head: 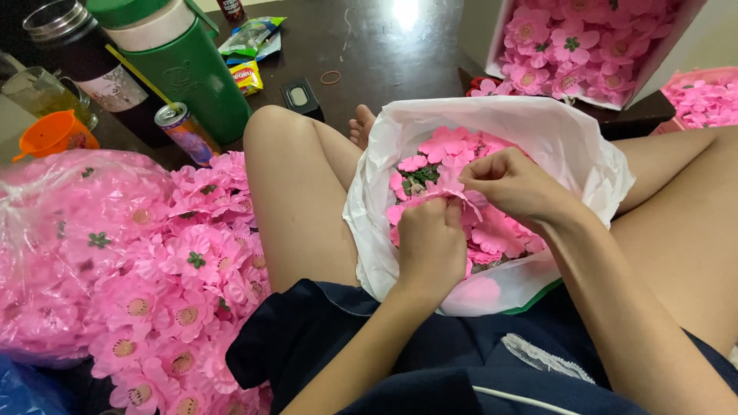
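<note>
A white plastic bag lies open in my lap, filled with loose pink fabric petals and some green bits. Over the bag, my left hand is closed in a fist around a pink petal piece. My right hand pinches the same pink piece from the right with its fingertips. Both hands meet above the middle of the bag.
A heap of finished pink flowers lies at my left, beside a clear bag of more. A box of flowers stands at the back right. A green jug, a can and an orange cup sit on the dark floor.
</note>
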